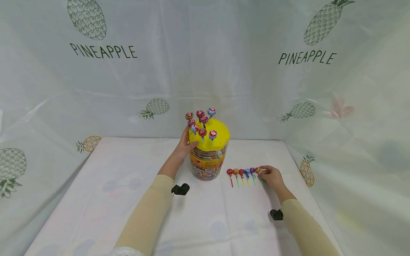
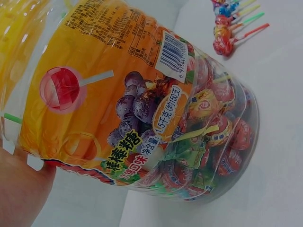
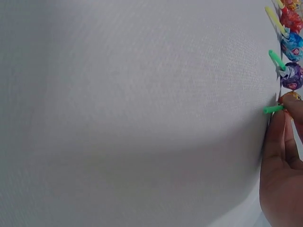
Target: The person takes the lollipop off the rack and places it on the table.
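A clear plastic jar (image 1: 206,165) of lollipops with a yellow lid (image 1: 221,134) stands mid-table. Several wrapped lollipops (image 1: 202,132) stick up from the lid. My left hand (image 1: 183,146) grips the jar's upper left side, thumb in front. The left wrist view shows the orange label (image 2: 97,90) and wrapped candies inside. To the right of the jar, my right hand (image 1: 272,176) pinches an orange-wrapped lollipop (image 1: 257,170) at the right end of a row. Its green stick (image 3: 273,109) pokes out past the fingers in the right wrist view.
Several lollipops lie side by side in the row, among them a red one (image 1: 230,172), a blue one (image 1: 247,172) and a purple one (image 3: 292,76). A pale cloth covers the table (image 1: 205,220). Behind it hangs a pineapple-print curtain (image 1: 205,71).
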`<state>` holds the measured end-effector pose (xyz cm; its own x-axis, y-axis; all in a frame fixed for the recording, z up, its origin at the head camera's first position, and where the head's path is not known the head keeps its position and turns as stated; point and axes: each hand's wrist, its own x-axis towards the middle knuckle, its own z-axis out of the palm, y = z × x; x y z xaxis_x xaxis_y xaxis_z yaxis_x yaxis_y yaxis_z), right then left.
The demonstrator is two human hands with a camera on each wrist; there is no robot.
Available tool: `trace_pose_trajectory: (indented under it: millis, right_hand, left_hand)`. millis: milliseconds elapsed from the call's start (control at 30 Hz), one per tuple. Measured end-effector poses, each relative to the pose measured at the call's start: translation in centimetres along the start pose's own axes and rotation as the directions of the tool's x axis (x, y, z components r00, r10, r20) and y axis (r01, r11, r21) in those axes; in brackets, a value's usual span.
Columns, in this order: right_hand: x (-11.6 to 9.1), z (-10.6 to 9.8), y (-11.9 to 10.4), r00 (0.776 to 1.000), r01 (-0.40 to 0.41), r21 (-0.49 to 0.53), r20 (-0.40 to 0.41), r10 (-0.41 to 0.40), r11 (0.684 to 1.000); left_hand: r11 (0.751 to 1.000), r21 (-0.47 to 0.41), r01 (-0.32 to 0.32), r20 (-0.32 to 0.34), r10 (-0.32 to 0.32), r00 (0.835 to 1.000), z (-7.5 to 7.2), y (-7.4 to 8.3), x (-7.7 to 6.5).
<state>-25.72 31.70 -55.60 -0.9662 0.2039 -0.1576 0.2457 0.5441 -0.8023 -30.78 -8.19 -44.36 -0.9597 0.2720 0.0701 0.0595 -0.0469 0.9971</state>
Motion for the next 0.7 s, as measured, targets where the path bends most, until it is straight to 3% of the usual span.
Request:
trace_pose_trajectory:
  millis: [533,700]
  right_hand:
    - [-0.3,-0.3,-0.5,1.0,-0.022,0.03,0.016,0.021,0.999]
    - [-0.7,-1.2,-1.5,0.999,0.042,0.057,0.001,-0.042,0.997]
  left_hand:
    - [1.0,-0.011,0.028,0.005,-0.028,1.0,-0.2,-0.2,0.3]
    - [0.999,-0.012,0.03,0.006,-0.03,1.0,-0.2,-0.1,0.1]
